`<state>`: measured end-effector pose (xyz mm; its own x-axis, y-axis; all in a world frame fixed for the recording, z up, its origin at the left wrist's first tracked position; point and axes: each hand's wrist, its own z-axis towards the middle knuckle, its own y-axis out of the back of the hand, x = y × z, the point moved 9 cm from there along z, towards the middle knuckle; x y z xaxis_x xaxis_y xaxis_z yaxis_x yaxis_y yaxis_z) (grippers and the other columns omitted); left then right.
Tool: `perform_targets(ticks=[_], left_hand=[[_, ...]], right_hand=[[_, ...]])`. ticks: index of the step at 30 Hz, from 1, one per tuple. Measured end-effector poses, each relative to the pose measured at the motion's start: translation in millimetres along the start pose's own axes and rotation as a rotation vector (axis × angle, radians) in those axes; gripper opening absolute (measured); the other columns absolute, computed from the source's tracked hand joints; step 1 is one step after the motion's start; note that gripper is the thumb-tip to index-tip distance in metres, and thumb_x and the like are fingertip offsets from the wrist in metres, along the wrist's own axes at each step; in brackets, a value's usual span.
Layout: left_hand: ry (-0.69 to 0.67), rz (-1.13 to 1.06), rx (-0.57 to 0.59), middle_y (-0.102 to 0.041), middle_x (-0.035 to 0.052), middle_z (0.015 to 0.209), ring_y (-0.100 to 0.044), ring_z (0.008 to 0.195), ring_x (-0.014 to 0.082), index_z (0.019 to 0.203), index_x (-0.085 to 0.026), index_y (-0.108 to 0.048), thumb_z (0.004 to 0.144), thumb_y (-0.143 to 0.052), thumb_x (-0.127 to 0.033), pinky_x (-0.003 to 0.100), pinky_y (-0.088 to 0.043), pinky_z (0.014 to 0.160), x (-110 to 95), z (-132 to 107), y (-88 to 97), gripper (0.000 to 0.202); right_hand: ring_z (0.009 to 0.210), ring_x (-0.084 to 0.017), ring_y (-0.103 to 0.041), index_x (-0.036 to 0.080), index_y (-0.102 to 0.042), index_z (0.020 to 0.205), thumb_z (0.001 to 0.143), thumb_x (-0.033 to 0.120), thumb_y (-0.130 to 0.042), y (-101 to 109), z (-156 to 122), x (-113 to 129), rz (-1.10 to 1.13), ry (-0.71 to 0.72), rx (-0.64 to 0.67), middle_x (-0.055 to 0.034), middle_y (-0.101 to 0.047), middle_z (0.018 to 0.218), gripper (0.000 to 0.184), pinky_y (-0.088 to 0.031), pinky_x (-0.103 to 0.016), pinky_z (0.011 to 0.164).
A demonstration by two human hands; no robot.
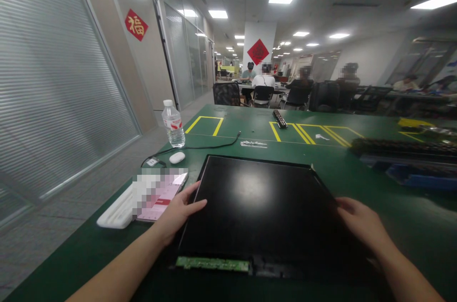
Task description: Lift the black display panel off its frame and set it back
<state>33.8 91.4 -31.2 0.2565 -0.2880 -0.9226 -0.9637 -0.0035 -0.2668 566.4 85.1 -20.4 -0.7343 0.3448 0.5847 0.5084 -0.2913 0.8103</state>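
A large black display panel [264, 211] lies in front of me, its glossy face up and reflecting a ceiling light. Along its near edge runs a green circuit board strip [213, 264]. My left hand [183, 206] grips the panel's left edge, thumb over the top face and fingers underneath. On the opposite side, my right hand [360, 218] holds the right edge, its fingertips partly hidden behind the panel. Whether the panel rests on the table or is slightly lifted, I cannot tell.
On the green table [228, 145] stand a water bottle [173, 125], a white earbud case [177, 157], a black cable [200, 147] and a white tray [119, 209] beside a pink-screened phone [157, 209]. Dark strips and a blue part [414, 179] lie right. Several people sit beyond.
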Motion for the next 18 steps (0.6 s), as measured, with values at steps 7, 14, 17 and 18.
perform_targets(ticks=[7, 14, 17, 18], left_hand=[[-0.157, 0.010, 0.005, -0.070, 0.0121, 0.149, -0.058, 0.143, 0.0412, 0.145, -0.025, -0.068, 0.069, -0.096, -0.037, 0.052, -0.046, 0.120, -16, -8, -6.3, 0.081], [-0.121, 0.007, 0.043, -0.067, 0.0124, 0.152, -0.060, 0.141, 0.0427, 0.149, -0.027, -0.065, 0.069, -0.096, -0.033, 0.052, -0.049, 0.117, -20, -12, -9.8, 0.087], [-0.136, -0.006, 0.078, -0.066, 0.0124, 0.153, -0.059, 0.142, 0.0428, 0.149, -0.026, -0.064, 0.071, -0.094, -0.032, 0.052, -0.049, 0.116, -23, -14, -13.9, 0.084], [-0.147, -0.002, 0.085, -0.066, 0.0123, 0.154, -0.058, 0.142, 0.0426, 0.148, -0.025, -0.065, 0.072, -0.094, -0.031, 0.052, -0.048, 0.118, -25, -15, -15.1, 0.082]], right_hand=[[0.080, -0.027, -0.072, 0.020, -0.076, 0.130, 0.074, 0.039, -0.058, 1, 0, 3, -0.026, 0.027, -0.006, -0.0069, -0.077, 0.088, 0.062, -0.053, -0.037, 0.073], [0.075, -0.025, -0.070, 0.027, -0.079, 0.121, 0.074, 0.044, -0.059, -8, 3, -1, -0.041, 0.137, -0.001, -0.0052, -0.075, 0.085, 0.054, -0.051, -0.036, 0.067], [0.077, -0.027, -0.071, 0.027, -0.080, 0.119, 0.074, 0.047, -0.059, -8, 3, 1, -0.056, 0.150, -0.003, -0.0075, -0.076, 0.088, 0.054, -0.051, -0.037, 0.066], [0.077, -0.028, -0.071, 0.026, -0.080, 0.119, 0.074, 0.048, -0.059, -7, 3, 2, -0.065, 0.145, -0.010, -0.0085, -0.076, 0.088, 0.054, -0.051, -0.038, 0.066]])
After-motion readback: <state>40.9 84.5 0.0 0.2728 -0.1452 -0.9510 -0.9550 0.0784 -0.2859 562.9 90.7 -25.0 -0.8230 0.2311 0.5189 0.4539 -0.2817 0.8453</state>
